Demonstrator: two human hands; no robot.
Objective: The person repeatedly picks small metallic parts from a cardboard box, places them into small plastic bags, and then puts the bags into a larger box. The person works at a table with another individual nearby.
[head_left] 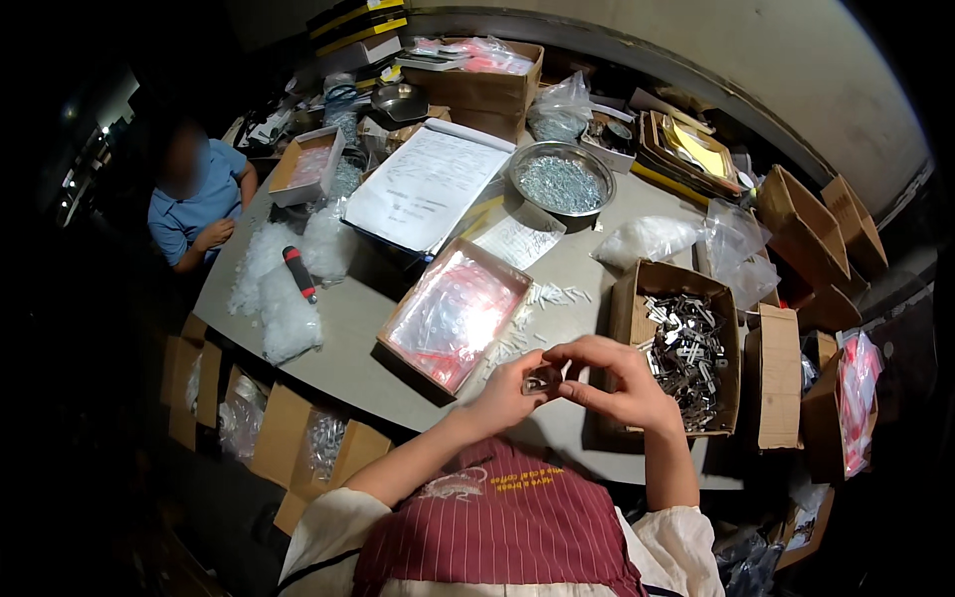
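Observation:
Both my hands meet just over the table's near edge. My left hand (505,396) is closed around a small shiny metal bracket (538,381), partly hidden by the fingers. My right hand (622,386) curls in beside it, its fingertips pinching what looks like a small white plastic plug (566,369). Loose white plugs (515,338) lie scattered just beyond my hands. To the right, an open cardboard box (625,316) holds many similar metal brackets (686,343). Left of the plugs sits a shallow carton (390,355) filled with clear and pink plastic bags (453,313).
Farther back are a steel bowl (517,189) of small metal screws and a clipboard with papers (433,184). Bags of white pieces (290,323) and a red-black handled tool (298,274) lie left. Another person (199,199) is at the far left. Open cartons (786,383) stand right.

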